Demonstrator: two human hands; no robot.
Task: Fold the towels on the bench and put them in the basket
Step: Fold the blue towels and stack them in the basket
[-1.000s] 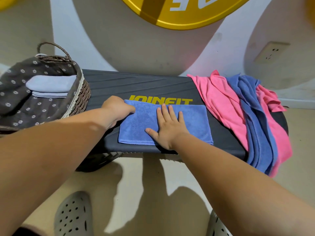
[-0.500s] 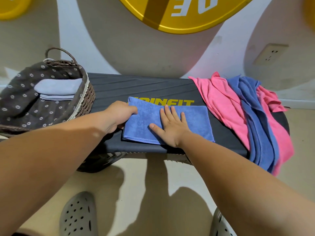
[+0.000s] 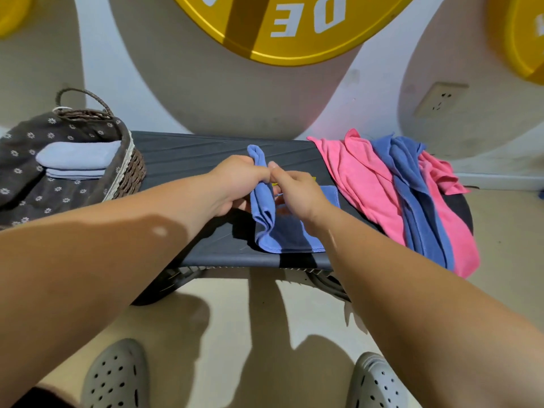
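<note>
A dark grey ribbed worktop is seen set against a pale wall, under a large yellow disc with white letters; a white wall socket is fixed up to the right of the hands, and a beige floor lies below. Far to the left of the hands, a brown woven basket with a grey daisy-print liner is stood on the worktop's end, and two folded pale lilac towels are stacked inside it. The left hand is closed around the left edge of a blue microfibre towel, which is lifted and bunched into an upright fold between the two hands. The right hand is pinched shut on the same raised fold, thumb and fingertips meeting just beside the left hand. The lower part of the blue microfibre towel is left lying on the worktop beneath the right wrist. To the right of the hands, a loose heap of pink and blue towels is draped over the worktop's right end. Grey perforated clogs are seen on the floor below the arms. Half a second ago the towel was lying flat under the open right palm, with the left hand at its left edge; that edge has since been raised and brought across.
</note>
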